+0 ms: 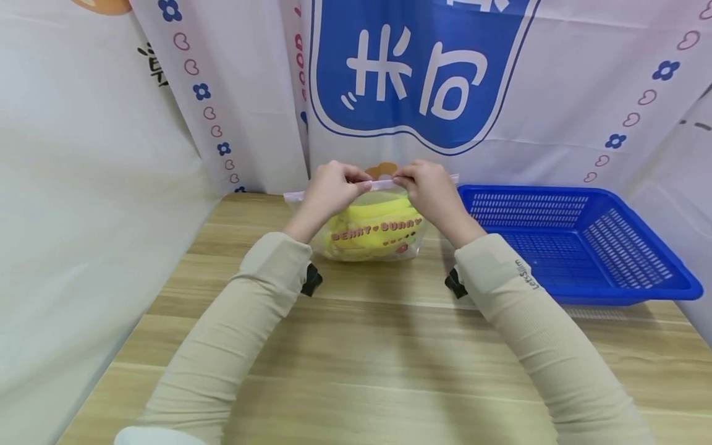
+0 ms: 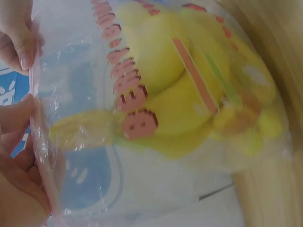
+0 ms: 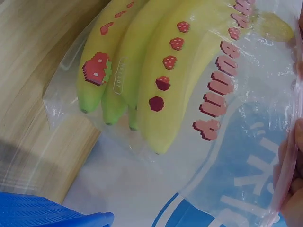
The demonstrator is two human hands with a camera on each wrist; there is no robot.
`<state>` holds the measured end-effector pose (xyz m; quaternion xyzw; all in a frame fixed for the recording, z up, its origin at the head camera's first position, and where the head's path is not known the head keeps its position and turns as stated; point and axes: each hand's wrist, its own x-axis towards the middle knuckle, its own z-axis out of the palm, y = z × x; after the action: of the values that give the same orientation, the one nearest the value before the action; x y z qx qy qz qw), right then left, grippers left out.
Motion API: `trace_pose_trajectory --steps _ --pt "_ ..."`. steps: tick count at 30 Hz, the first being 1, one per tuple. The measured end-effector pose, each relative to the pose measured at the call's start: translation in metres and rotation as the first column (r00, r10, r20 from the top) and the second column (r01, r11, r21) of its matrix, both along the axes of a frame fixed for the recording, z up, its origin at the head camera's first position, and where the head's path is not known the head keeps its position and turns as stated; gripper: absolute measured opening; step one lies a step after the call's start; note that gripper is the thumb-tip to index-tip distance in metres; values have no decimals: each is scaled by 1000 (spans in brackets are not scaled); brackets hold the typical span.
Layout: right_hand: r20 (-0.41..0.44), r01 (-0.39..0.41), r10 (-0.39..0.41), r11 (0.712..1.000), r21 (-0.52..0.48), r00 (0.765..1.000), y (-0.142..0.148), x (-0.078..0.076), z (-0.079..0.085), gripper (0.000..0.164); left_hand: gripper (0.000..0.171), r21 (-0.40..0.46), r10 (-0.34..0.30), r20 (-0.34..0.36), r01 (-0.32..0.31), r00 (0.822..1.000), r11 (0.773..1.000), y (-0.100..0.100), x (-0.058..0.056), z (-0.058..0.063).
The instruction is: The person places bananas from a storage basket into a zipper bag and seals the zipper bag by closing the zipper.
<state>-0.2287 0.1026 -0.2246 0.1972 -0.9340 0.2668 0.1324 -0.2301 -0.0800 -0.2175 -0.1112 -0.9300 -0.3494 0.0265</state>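
Observation:
A clear zip bag (image 1: 417, 242) printed "BERRY BUNNY" stands on the table, its pinkish top strip running between both hands. Inside lies a bunch of yellow bananas (image 3: 163, 94) with greenish tips, also seen as yellow bananas (image 2: 175, 104) through the film in the left wrist view. My left hand (image 1: 334, 190) pinches the strip left of its middle between thumb and fingers. On the strip's right part, my right hand (image 1: 431, 191) pinches in the same way, a short gap from the left. In both wrist views the hands show only partly, at the frame edge.
A blue plastic basket (image 1: 603, 296) with perforated walls stands on the right of the wood-grain table (image 1: 356, 371). Behind the bag hangs a printed white cloth (image 1: 267, 93) with a blue panel. Another white cloth (image 1: 83, 185) covers the left side.

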Motion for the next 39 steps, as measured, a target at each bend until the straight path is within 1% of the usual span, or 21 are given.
trace_pose_trajectory --steps 6,11,14,16,19,23,25,29,32,35,39 --pt "27 27 -27 1000 -2 999 1 -1 1 24 24 -50 15 1 -15 1000 999 -2 0 3" --pt "48 48 -48 999 2 998 3 -3 1 24 24 -62 26 22 -25 999 998 -3 0 4" --pt "48 54 -54 999 5 997 5 -3 1 24 25 -64 32 34 -30 999 997 -5 1 5" --pt "43 56 -56 998 10 997 7 -4 1 24 25 -82 34 31 -32 999 996 -6 1 5" --pt "44 68 -68 998 2 997 12 -6 0 24 23 -117 39 7 -37 999 992 -10 1 5" --pt "56 86 -85 996 -20 995 17 -6 -1 24 21 -135 38 -21 -41 999 990 -15 0 4" --pt "48 87 -86 996 -24 995 18 -6 -2 24 21 -148 33 -34 -38 999 988 -17 -1 4" --pt "25 90 -89 996 -25 996 20 -6 -3 24 22 -237 34 -114 -60 993 970 -22 -2 2" --pt "22 99 -98 995 -32 995 22 -6 -4 24 23 -279 42 -163 -87 986 956 -27 -3 0" --pt "28 110 -109 993 -38 994 25 -7 -5 24 23 -272 56 -169 -101 984 957 -31 -3 -1" --pt "30 117 -116 992 -37 993 28 -8 -6 24 24 -249 82 -157 -120 984 961 -36 -4 -2"
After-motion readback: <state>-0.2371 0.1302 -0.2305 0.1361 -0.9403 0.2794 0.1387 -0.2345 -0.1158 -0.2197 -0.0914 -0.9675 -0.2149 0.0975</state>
